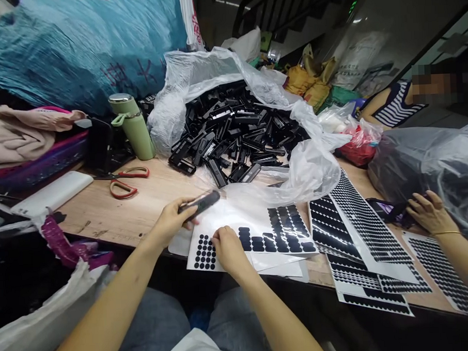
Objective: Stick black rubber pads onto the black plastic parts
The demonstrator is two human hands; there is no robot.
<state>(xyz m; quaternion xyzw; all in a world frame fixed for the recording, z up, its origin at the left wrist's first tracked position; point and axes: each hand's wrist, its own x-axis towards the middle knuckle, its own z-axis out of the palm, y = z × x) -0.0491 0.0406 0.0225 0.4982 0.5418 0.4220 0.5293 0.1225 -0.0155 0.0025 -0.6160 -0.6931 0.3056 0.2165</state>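
Observation:
My left hand (177,218) is closed on a black plastic casing (204,203), long and narrow with a rounded end, held above the table. My right hand (228,246) has its fingertips pinched together over a white sheet of black stickers (291,230), beside its round dots (204,253). Whether a sticker is between those fingers I cannot make out. The sheet also carries larger rounded black pieces, with bare white gaps among them. Just beyond, a clear plastic bag (315,167) lies opened around a heap of similar black casings (235,129).
Red-handled scissors (128,173), a green bottle (133,125) and a white flat block (53,193) stand at left. More sticker sheets (370,221) overlap at right, some past the table edge. A co-worker's hand (432,212) touches a grey plastic bag (430,156). A large blue sack (85,52) is behind.

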